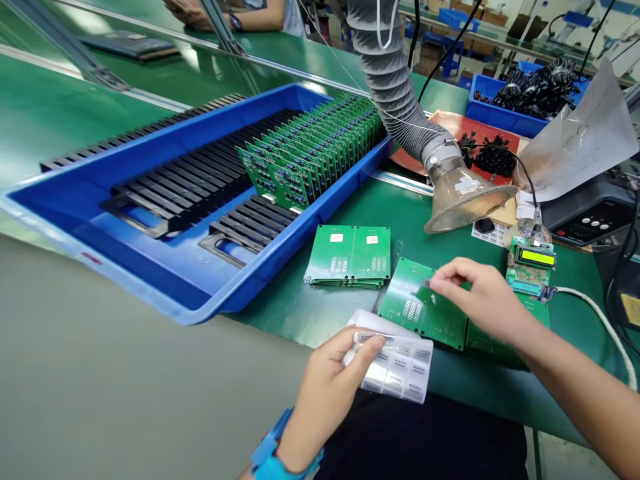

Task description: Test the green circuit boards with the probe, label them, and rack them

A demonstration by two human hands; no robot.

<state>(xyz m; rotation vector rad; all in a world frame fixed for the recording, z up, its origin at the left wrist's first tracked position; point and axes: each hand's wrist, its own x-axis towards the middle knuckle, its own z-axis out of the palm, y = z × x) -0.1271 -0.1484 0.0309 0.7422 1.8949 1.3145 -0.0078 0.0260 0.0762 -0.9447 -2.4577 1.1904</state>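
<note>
At the table edge, left hand point(327, 380) grips label sheet point(400, 370); right hand point(480, 293) touches board point(423, 310).

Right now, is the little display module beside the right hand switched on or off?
On: the display module shows a lit yellow-green screen; its text is too small to read.

The sticker sheet point(400, 370) bears labels reading "6000".

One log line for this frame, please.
left hand: holds label sheet | right hand: touching circuit board | nearby: board stack, blue tray
</note>
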